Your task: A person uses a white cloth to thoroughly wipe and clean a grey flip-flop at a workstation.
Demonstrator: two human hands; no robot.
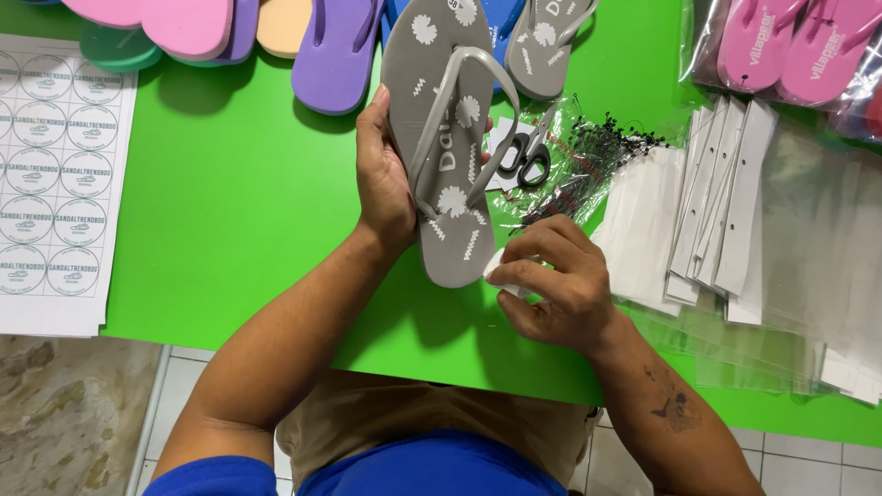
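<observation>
My left hand (381,179) grips a grey flip-flop (446,101) by its left edge, holding it over the green table (239,202). The sandal has white printed marks and a grey strap, toe end pointing away from me. My right hand (556,280) is just right of the sandal's heel, fingers pinched on a small white piece of paper (501,274). A second grey flip-flop (542,46) lies at the back, partly behind the held one.
Black-handled scissors (525,158) and a bag of black fasteners (602,152) lie right of the sandal. White card strips (726,193) and clear bags (790,321) fill the right. A sheet of round stickers (60,174) lies left. Coloured flip-flops (335,50) line the back; pink bagged ones (795,46) at top right.
</observation>
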